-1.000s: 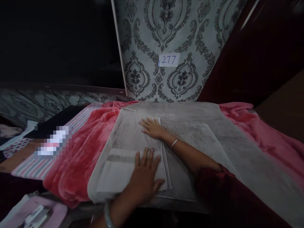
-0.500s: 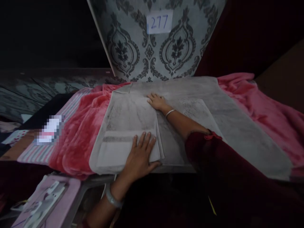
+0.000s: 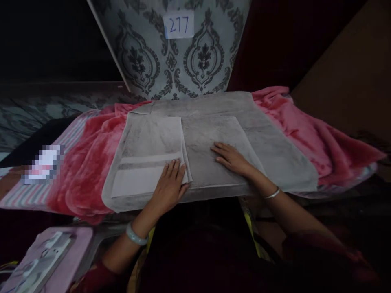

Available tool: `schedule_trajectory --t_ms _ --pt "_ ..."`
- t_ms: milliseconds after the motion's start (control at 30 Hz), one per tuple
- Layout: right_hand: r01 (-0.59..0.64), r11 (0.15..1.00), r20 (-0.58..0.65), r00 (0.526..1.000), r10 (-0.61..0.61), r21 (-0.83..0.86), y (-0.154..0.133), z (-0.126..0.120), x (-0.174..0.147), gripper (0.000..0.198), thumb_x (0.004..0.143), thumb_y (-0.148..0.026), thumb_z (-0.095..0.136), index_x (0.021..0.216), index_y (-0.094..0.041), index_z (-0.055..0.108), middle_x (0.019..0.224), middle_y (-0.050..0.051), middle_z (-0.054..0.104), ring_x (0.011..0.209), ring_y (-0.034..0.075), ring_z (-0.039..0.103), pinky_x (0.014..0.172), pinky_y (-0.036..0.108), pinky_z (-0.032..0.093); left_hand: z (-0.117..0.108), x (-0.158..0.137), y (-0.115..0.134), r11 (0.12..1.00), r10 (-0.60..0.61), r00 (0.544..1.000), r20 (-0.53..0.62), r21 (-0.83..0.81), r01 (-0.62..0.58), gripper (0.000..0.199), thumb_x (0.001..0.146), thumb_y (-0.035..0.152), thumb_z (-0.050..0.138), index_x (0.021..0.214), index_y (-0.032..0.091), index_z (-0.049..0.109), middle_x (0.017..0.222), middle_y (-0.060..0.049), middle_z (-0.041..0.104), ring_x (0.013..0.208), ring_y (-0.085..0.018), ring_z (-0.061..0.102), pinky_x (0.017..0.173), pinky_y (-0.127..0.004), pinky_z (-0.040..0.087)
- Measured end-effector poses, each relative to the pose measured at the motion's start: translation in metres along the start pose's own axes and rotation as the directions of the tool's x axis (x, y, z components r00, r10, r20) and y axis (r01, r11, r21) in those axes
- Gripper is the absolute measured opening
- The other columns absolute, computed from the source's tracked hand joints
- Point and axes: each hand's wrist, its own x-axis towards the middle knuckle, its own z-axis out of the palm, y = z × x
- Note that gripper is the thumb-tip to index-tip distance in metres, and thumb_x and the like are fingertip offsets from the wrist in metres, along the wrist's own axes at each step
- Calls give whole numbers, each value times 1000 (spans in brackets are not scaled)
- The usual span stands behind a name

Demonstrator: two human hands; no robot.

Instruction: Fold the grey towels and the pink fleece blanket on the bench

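A grey towel [image 3: 152,138] lies partly folded, its left part doubled over with a pale band and a darker stripe near the front. My left hand [image 3: 171,183] rests flat on the front right corner of that folded part, fingers stretched out. My right hand [image 3: 230,158] lies on the single-spread right part of the towel, fingers extended and slightly apart. Under the towel is a larger grey cloth [image 3: 281,154], spread over a pink plush blanket [image 3: 88,162]. Neither hand grips anything.
A patterned panel [image 3: 171,61] with a paper marked 277 [image 3: 179,24] stands behind. Left of the blanket is a striped cloth [image 3: 33,197] with a blurred white item [image 3: 44,165] on it. At lower left, a power strip [image 3: 45,260] lies on a pink surface [image 3: 77,244].
My right hand has moved from the folded part's far edge toward me and right, onto the towel's right part. My left hand stays on the front corner. The view has shifted right.
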Motion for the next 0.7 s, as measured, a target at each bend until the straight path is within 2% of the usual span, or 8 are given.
schedule_trajectory --t_ms 67,167,267,367,433,533,600,700 --pt "-179 983 -86 981 175 -42 18 -1 -23 58 103 -50 40 154 -23 49 164 10 38 152 32 31 121 56 29 3 -4 3 1000 20 1000 -19 14 -20 67 98 37 53 156 8 36 164 -25 31 156 -38 23 124 -59 27" --pt "-397 918 -211 899 384 -20 39 0 -45 61 99 -46 44 152 -16 50 160 15 43 149 33 38 119 53 34 6 -7 10 998 48 998 -47 45 -46 73 94 36 59 157 10 35 165 -26 28 156 -40 21 122 -63 28" --pt "-472 880 -276 840 466 52 46 0 -54 63 96 -40 48 152 -11 49 149 19 55 138 32 51 115 47 41 12 -7 18 996 43 995 -87 87 -35 69 91 28 62 154 9 41 163 -29 30 154 -41 23 121 -63 30" --pt "-508 855 -321 796 512 105 43 -4 -57 63 93 -36 52 151 -13 50 133 17 67 122 31 62 106 45 48 21 -8 27 992 7 989 -145 128 12 62 91 19 58 151 10 46 162 -29 31 154 -41 24 120 -63 33" --pt "-538 832 -321 770 551 139 40 -9 -58 62 92 -34 55 149 -13 51 123 15 72 113 29 66 100 41 50 27 -9 31 988 -5 984 -176 153 33 61 91 17 56 151 11 46 163 -28 31 154 -39 22 119 -63 35" --pt "-620 766 -247 726 642 172 38 -20 -55 60 92 -34 58 147 -12 54 112 13 75 101 25 70 89 33 52 35 -12 34 980 -16 978 -206 189 56 59 93 14 52 151 11 46 162 -27 33 155 -37 19 120 -61 36" --pt "-664 726 -193 699 688 181 37 -27 -52 57 90 -36 63 142 -12 58 112 14 75 100 24 70 85 30 51 40 -13 35 976 -19 976 -217 207 65 57 93 12 50 150 10 48 161 -27 34 155 -37 19 120 -60 36" --pt "-661 699 -147 690 709 271 38 -35 -45 50 85 -34 70 130 -14 66 119 14 74 105 24 69 84 28 49 45 -13 35 974 -14 972 -235 216 66 54 94 10 48 148 9 51 159 -28 38 154 -38 22 119 -60 38"
